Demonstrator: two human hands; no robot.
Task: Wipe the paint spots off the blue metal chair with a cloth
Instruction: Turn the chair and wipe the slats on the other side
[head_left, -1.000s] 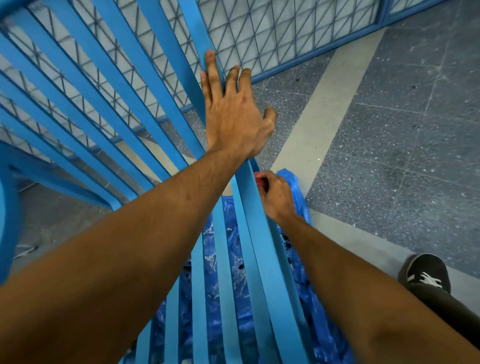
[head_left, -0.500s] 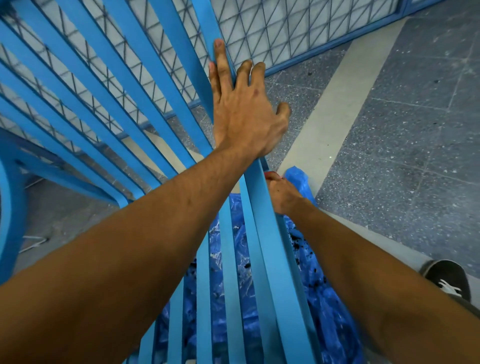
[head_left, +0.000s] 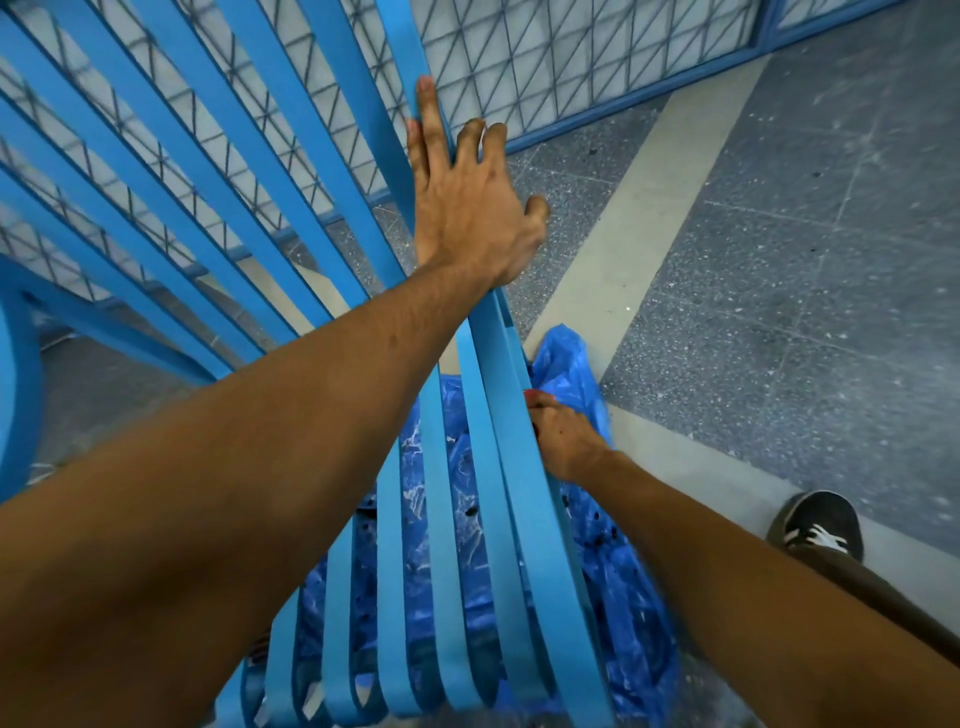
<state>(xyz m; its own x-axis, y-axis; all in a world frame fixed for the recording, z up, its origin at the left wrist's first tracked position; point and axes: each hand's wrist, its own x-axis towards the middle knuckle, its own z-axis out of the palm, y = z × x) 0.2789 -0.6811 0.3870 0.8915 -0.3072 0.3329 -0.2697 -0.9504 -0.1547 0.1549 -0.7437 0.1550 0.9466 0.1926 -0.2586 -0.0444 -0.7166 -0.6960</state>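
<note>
Left hand (head_left: 467, 208) flat, bracing chair (head_left: 550, 623) slat. Right hand (head_left: 563, 441) clenches what appears a red cloth (head_left: 531, 396); advise firm, short strokes along slat edge.

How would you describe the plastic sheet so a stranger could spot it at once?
Start at the blue slatted chair that fills the view. Look through its slats to the grey floor below: the sheet lies there. Unlike the smooth slats, it is crinkled, darker blue and flecked with black spots.

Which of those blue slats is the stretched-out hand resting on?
The rightmost slat: the left hand lies along it, while the slats to its left carry no hand.
</note>
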